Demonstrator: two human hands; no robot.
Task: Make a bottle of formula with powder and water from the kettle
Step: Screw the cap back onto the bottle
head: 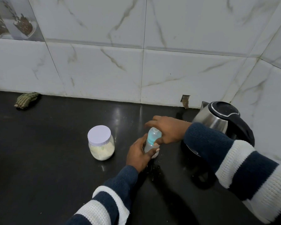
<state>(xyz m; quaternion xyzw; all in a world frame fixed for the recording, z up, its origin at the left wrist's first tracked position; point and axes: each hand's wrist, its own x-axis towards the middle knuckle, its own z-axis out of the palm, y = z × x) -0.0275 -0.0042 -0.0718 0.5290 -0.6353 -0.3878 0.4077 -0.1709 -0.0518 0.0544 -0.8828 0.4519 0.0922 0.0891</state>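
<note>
A clear baby bottle (150,146) with a pale blue top (153,135) stands on the black counter (47,151). My left hand (138,154) wraps around its lower body. My right hand (168,129) grips the blue top from the right side. To the left stands a clear jar of pale powder (101,147) with a white lid screwed on. A steel kettle (217,120) with a black lid and handle sits at the right, partly behind my right sleeve.
A tiled wall rises behind the counter and along the right side. A striped greenish cloth (27,100) lies at the back left by the wall. Small crumbs are scattered on the counter near the bottle.
</note>
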